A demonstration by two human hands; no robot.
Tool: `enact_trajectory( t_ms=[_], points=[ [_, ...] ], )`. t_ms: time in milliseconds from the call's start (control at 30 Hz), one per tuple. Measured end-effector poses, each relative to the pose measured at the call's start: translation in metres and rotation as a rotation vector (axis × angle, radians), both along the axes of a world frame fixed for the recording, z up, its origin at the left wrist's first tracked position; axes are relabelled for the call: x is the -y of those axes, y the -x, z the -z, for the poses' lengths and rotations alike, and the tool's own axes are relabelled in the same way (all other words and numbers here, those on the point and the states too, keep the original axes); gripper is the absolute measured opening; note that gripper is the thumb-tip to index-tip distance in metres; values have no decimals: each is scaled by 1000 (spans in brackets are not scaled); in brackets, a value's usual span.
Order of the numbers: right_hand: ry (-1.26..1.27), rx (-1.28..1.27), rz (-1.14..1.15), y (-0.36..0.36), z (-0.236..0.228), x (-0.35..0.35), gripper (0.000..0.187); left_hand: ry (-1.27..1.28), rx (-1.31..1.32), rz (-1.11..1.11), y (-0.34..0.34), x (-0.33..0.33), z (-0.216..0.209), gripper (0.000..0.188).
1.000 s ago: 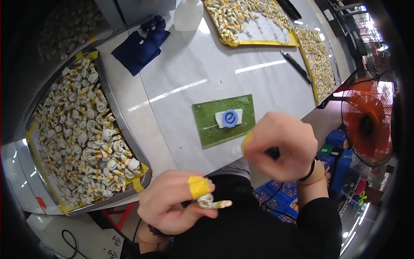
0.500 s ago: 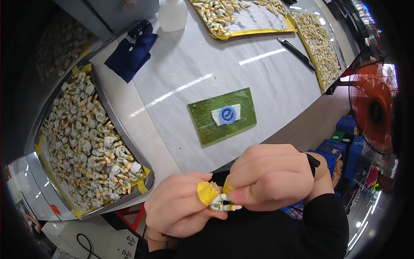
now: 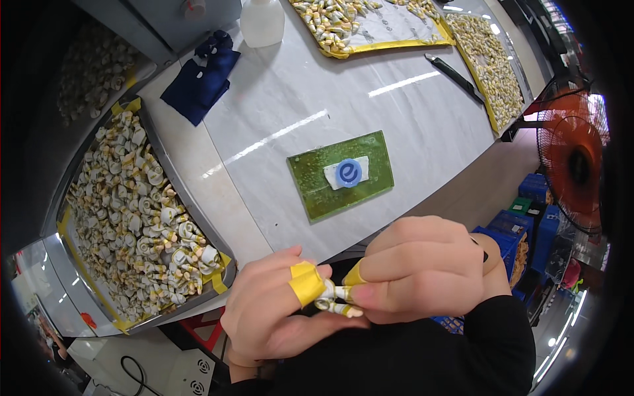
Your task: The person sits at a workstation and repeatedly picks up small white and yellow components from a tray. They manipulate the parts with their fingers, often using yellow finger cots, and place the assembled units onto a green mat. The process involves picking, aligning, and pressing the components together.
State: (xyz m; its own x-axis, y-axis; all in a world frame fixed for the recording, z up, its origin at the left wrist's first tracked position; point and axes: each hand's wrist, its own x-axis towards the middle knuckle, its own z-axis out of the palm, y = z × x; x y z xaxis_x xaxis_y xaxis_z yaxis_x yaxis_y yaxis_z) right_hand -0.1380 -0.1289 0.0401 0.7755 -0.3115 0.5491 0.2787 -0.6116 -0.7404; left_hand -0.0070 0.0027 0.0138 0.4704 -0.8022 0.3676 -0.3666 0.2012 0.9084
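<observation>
Close to my body, my left hand (image 3: 261, 310) and my right hand (image 3: 426, 267) meet around a small white figure piece (image 3: 328, 295) with yellow bands and a peach-coloured tip. My left fingers pinch its rounded end, and my right thumb and forefinger grip its other side. Yellow tape wraps fingers on both hands. Part of the piece is hidden by my fingertips. Beyond my hands, a green rectangular plate (image 3: 310, 198) lies on the table, bearing a white patch and a round blue piece (image 3: 349, 173) with a dark curved mark.
At left stands a tray (image 3: 191, 218) heaped with similar white pieces (image 3: 132, 211). Two more yellow-edged trays of small pieces (image 3: 485, 69) sit at far right, near a dark-handled cutter (image 3: 456, 79). A blue cloth (image 3: 201, 86), a translucent bottle (image 3: 262, 23) and an orange fan (image 3: 574, 165) surround the table.
My left hand has turned slightly and its fingers have extended; the piece's peach tip has tilted downward. My right hand has shifted a little upward, still pinching.
</observation>
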Motion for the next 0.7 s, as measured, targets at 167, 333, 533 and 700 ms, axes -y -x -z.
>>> enact_trajectory(
  t_ms=[167, 333, 533, 700],
  points=[
    [-240, -44, -72, -2, -4, 4, 14, -1, -487, 135, -1, -2, 3, 32],
    [-404, -263, -142, -5, -7, 14, 15, -129, -899, 308, -1, -9, 5, 28],
    [-391, -349, -243, -6, -13, 15, 13, -219, -1043, 503, -5, -11, 6, 21],
    [-364, -376, -248, -4, -17, 16, 15, -236, -1059, 537, -5, -7, 0, 16]
  ],
)
